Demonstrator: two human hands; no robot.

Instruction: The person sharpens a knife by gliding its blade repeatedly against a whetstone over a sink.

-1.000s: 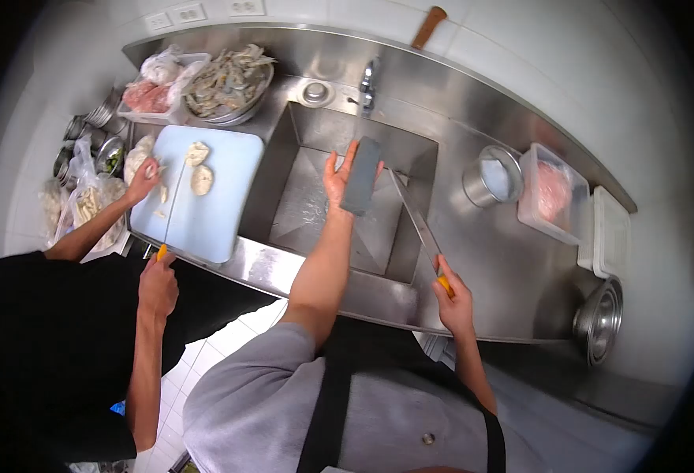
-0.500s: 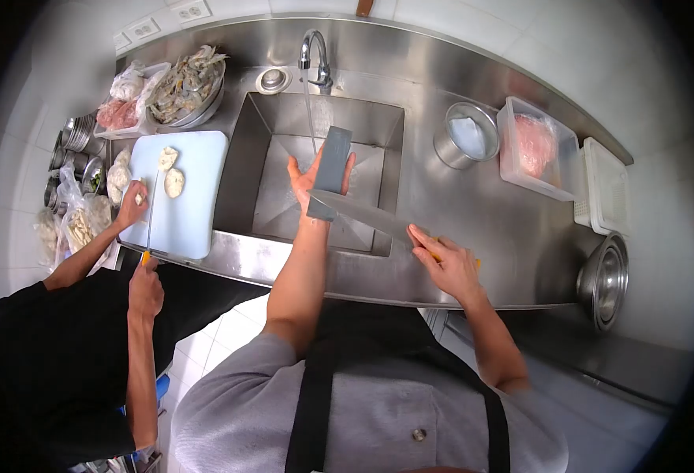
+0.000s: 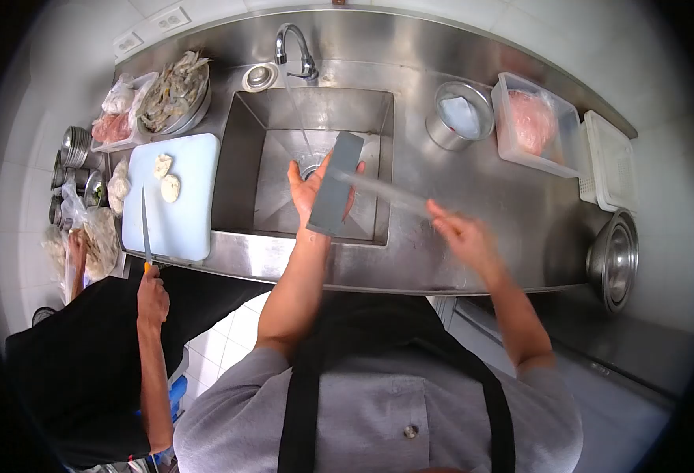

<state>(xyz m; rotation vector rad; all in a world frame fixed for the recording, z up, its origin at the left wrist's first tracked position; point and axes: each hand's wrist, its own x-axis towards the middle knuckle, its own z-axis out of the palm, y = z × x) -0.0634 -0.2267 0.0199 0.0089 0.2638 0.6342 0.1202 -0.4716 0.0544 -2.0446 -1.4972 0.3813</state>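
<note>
A grey sharpening stone (image 3: 335,189) rests along the palm of my left hand (image 3: 307,193), over the steel sink (image 3: 233,165); the thumb and fingers show at its sides. My right hand (image 3: 465,236) is closed round the handle of a knife (image 3: 386,193). Motion blurs the blade, whose far end reaches the stone's face. Behind the stone, a thin stream of water runs from the faucet (image 3: 293,51) into the sink.
At the left, a co-worker's hand (image 3: 153,296) holds another knife over a white board (image 3: 193,229) with pale pieces. Behind stands a bowl of shrimp (image 3: 175,94). Right of the sink are a metal pot (image 3: 457,118), a meat container (image 3: 532,122) and steel bowls (image 3: 615,260).
The knife in my right hand has moved up along the stone and is now blurred. The co-worker's other hand has left the board for the bags at the left. The view has shifted.
</note>
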